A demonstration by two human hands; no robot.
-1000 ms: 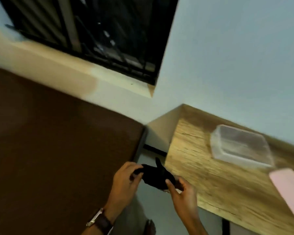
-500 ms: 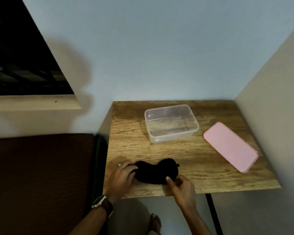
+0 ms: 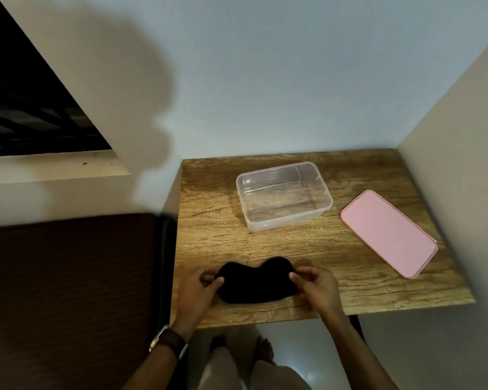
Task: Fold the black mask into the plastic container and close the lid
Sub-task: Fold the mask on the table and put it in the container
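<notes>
A black mask [image 3: 255,280] lies spread flat on the wooden table [image 3: 335,249], near its front edge. My left hand [image 3: 196,291] pinches the mask's left end and my right hand [image 3: 317,285] pinches its right end. Behind the mask stands a clear plastic container [image 3: 283,194], open and empty. Its pink lid [image 3: 388,232] lies flat on the table to the right of the container, apart from it.
Walls close in the table at the back and on the right. A dark brown surface [image 3: 68,291] adjoins the table's left side. A dark window [image 3: 26,102] is at the upper left. My legs and a bare foot [image 3: 265,351] show below the table's front edge.
The mask went from being held off the table's corner to lying flat on the table. My view swung onto the table, and my hands spread apart to the mask's two ends.
</notes>
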